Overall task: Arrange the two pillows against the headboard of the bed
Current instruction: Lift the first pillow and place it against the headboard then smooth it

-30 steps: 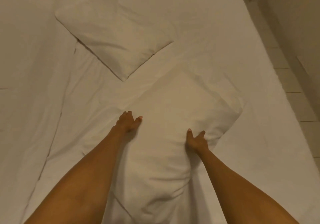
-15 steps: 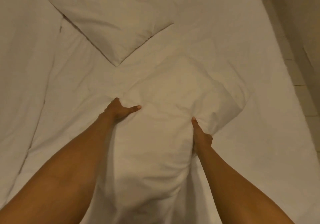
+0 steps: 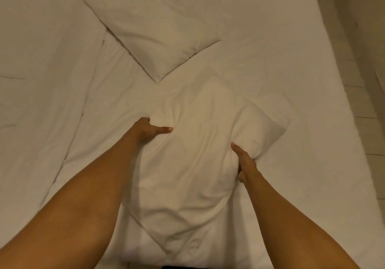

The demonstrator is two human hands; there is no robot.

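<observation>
Gripping the near pillow (image 3: pixel 200 143) where open palms rested a second ago, a person's left hand (image 3: pixel 149 130) and right hand (image 3: pixel 243 160) now pinch its sides, apparently ready to lift. Farther off, the second pillow (image 3: pixel 150 31) lies askew on the bed (image 3: pixel 302 71); no headboard is visible.

The near pillow (image 3: pixel 200 143), far pillow (image 3: pixel 154 35) and bed sheet (image 3: pixel 270 60) are plain white, unpatterned.
</observation>
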